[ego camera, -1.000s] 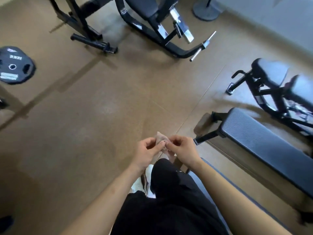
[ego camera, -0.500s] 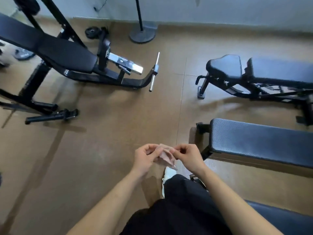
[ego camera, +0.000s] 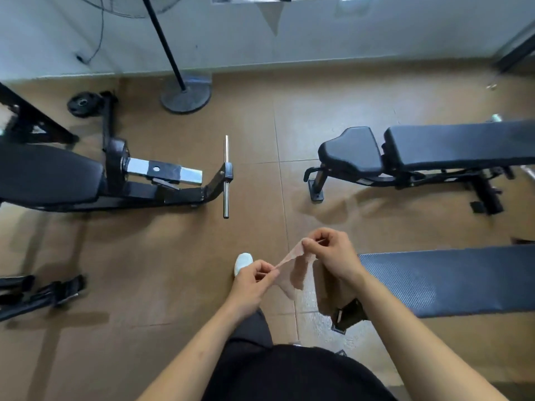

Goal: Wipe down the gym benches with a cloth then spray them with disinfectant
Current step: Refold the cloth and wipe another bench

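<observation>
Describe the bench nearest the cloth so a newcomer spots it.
On the right of the brown floor lie two benches. The flat bench is the nearer, beside the right hand pinching the cloth. Its single pad is ribbed; the adjustable bench behind has two smooth pads.

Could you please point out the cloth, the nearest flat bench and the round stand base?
cloth (ego camera: 296,274): head view, its hanging middle part.
flat bench (ego camera: 451,280): head view, its textured pad.
round stand base (ego camera: 192,100): head view, the disc's top.

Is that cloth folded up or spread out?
Partly spread: the left hand and right hand pinch the cloth taut between them.
</observation>
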Demonstrator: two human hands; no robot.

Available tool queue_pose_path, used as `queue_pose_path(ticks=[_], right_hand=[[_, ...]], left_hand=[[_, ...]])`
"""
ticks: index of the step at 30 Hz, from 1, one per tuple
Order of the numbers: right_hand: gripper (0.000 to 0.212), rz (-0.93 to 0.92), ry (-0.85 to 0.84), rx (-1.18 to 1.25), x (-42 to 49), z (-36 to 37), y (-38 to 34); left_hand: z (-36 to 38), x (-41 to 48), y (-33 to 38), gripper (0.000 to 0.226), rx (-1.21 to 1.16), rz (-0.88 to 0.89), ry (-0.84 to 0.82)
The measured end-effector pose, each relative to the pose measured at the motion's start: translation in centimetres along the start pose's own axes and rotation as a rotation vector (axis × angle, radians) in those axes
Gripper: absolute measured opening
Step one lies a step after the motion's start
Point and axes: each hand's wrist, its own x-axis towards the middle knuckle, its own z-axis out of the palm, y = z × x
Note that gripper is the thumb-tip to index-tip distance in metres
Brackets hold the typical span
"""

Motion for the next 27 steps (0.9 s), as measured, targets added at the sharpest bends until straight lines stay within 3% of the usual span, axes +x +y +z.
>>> queue_pose_path(ticks=[10, 13, 21, 27], right_hand=[[0.004, 0.079, 0.194, 0.120, 16.9, 1.8, -11.6], [0.002, 0.078, 0.253, 0.174, 20.7, 0.8, -13.7], [0.005, 0.124, 0.377, 0.232, 34.6, -3.9, -14.9], [0.005, 0.168, 0.456, 0.270, 47.8, -9.8, -16.0]], left_hand=[[-13.3, 18.4, 10.1, 0.007, 0.098, -0.008, -0.217], [-15.5, 24.2, 13.9, 0.008, 0.167, 0.033, -0.200], [-13.8, 41.0, 23.7, 0.013, 0.071, 0.009, -0.078], [-11.2, 54.1, 32.0, 0.010, 0.185, 0.035, -0.062]])
